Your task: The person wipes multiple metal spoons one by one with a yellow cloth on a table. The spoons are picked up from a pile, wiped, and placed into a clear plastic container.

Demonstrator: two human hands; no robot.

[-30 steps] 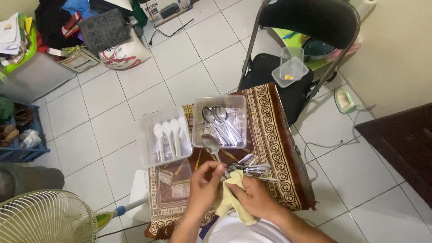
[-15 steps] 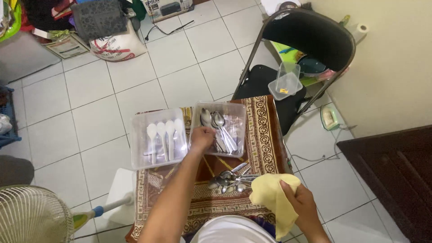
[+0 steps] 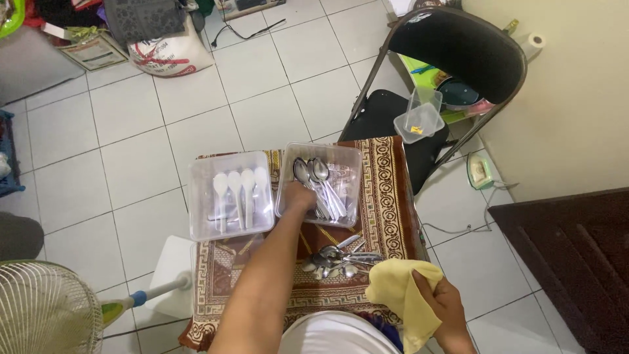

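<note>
Fingers (image 3: 303, 196) of left hand (image 3: 298, 200) reach into clear rectangular plastic tray of metal spoons (image 3: 321, 183), grip unclear; right hand (image 3: 445, 308) at 5 o'clock clenches yellow cloth (image 3: 400, 295). Loose pile of metal cutlery (image 3: 334, 255) on patterned counter (image 3: 386, 210).

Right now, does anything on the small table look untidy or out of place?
Yes. A heap of metal spoons lies loose on the patterned cloth, crossing at odd angles, while the spoons in both clear containers lie in rows.

yellow cloth (image 3: 400, 298), brown patterned mat (image 3: 386, 203), silver spoons (image 3: 321, 180)
</note>
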